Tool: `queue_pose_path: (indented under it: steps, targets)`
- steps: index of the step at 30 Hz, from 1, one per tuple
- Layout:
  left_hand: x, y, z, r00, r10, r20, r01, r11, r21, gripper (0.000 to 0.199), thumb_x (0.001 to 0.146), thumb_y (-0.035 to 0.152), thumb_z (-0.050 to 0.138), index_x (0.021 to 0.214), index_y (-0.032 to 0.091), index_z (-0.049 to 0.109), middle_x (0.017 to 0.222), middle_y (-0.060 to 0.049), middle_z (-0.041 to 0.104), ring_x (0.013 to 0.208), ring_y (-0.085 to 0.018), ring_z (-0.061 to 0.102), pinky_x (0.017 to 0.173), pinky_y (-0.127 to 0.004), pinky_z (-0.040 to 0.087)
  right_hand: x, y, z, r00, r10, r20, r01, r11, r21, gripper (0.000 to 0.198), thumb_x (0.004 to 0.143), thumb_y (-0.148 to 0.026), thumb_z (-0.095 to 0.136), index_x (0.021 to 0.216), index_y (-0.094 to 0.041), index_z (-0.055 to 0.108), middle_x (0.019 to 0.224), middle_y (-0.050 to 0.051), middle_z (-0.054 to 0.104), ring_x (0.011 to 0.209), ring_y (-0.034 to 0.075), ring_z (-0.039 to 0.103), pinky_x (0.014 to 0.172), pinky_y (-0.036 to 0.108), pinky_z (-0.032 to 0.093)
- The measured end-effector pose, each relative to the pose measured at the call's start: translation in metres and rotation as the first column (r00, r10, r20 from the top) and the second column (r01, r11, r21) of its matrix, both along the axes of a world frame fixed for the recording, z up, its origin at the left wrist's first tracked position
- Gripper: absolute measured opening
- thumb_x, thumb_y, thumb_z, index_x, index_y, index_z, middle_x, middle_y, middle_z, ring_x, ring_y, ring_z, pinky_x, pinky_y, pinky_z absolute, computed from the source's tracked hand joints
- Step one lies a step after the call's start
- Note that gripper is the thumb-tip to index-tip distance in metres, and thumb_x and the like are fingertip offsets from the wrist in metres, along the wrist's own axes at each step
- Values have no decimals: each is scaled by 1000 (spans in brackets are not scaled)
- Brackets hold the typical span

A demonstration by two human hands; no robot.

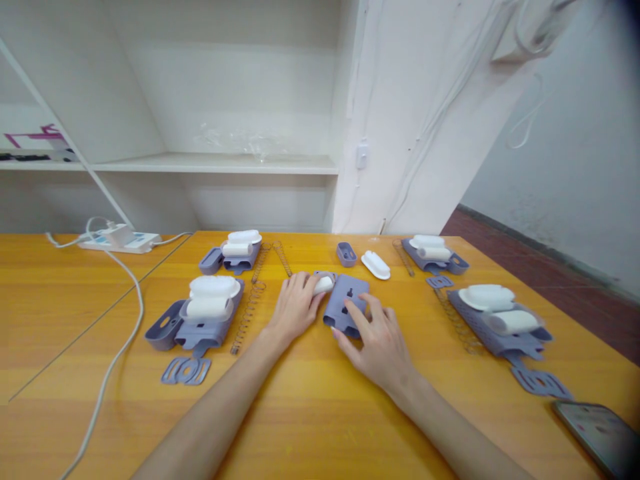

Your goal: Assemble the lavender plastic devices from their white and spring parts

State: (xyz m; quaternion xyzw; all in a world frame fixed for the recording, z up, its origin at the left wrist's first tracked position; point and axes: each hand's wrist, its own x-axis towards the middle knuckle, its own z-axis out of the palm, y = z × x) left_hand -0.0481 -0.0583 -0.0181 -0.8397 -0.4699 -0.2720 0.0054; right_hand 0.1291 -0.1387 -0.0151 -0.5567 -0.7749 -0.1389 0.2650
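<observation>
Fingers (302, 281) of left hand (291, 307) clasp a white roll (325, 285) (right hand (384, 343) spread, touching a purple case (339, 295)).

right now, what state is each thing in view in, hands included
purple housing, lying slotted face up
right hand, fingers spread over the housing
white roller, partly hidden
left hand, fingers against the roller
white oval cap, loose
purple cup, loose
coil springs, lying uncompressed
four part stacks, white pieces on top
phone, screen up
power strip, adapter plugged in
</observation>
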Motion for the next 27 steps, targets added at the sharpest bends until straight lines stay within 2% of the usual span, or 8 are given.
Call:
queue_pose_path:
  steps: [4, 6, 10, 13, 16, 20, 24, 27]
  targets:
    - [-2, 1, 0, 997, 43, 71, -44, 999, 22, 35, 91, 34, 42, 125, 26, 45, 102, -7, 52, 97, -23, 50, 85, -36, 40, 1, 0, -8, 983, 175, -57, -174, 985, 13, 39, 86, -33, 50, 121, -16, 55, 123, 16, 49, 96, 23, 54, 86, 37, 45]
    - [-3, 2, -1, 994, 49, 99, -51, 999, 13, 32, 90, 34, 45, 120, 25, 48, 102, -6, 52, 96, -22, 51, 85, -36, 41, 4, 1, -9, 975, 207, -82, -206, 978, 27, 36, 86, -29, 49, 120, -17, 55, 121, 15, 50, 95, 22, 54, 85, 37, 46]
    - [-4, 5, -5, 986, 48, 159, -51, 999, 9, 29, 88, 34, 47, 115, 24, 49, 103, -6, 54, 97, -22, 53, 86, -36, 42, 12, 8, -6, 978, 192, -83, -191, 981, 21, 34, 85, -33, 52, 115, -19, 59, 116, 14, 54, 101, 25, 52, 86, 42, 44]
    - [-6, 6, -6, 966, 92, 243, -100, 995, 21, 28, 88, 33, 48, 114, 23, 49, 105, -6, 54, 98, -22, 54, 86, -37, 42, 16, 13, -3, 975, 211, -75, -211, 977, 8, 34, 85, -37, 53, 112, -19, 61, 116, 13, 55, 107, 25, 49, 92, 44, 40]
    - [-7, 6, -7, 940, 108, 324, -128, 991, 42, 26, 86, 32, 51, 110, 21, 49, 105, -7, 55, 98, -22, 54, 86, -36, 43, 14, 15, -1, 983, 176, -52, -177, 984, -2, 34, 85, -41, 53, 110, -20, 63, 115, 12, 57, 102, 25, 50, 91, 44, 39]
    - [-6, 3, -4, 910, 38, 414, -92, 990, 110, 28, 84, 30, 55, 108, 20, 47, 102, -7, 57, 96, -20, 55, 85, -34, 45, 7, 14, -1, 989, 142, -53, -143, 990, -19, 40, 83, -46, 54, 114, -22, 62, 116, 12, 57, 98, 28, 51, 84, 46, 41]
    - [-4, 1, 1, 896, -90, 436, -27, 967, 255, 38, 79, 28, 62, 112, 18, 45, 102, -8, 58, 94, -20, 56, 82, -34, 47, 6, 14, -5, 935, 187, -300, -186, 982, 32, 45, 86, -36, 52, 127, -18, 50, 122, 13, 53, 107, 26, 50, 92, 43, 41]
    - [-3, 0, 1, 922, -213, 324, 53, 896, 440, 43, 79, 19, 62, 118, 19, 43, 104, -9, 61, 96, -21, 56, 83, -36, 47, 3, 13, -3, 815, 169, -554, -165, 985, 58, 39, 87, -34, 48, 123, -19, 51, 115, 12, 57, 100, 23, 55, 90, 41, 43]
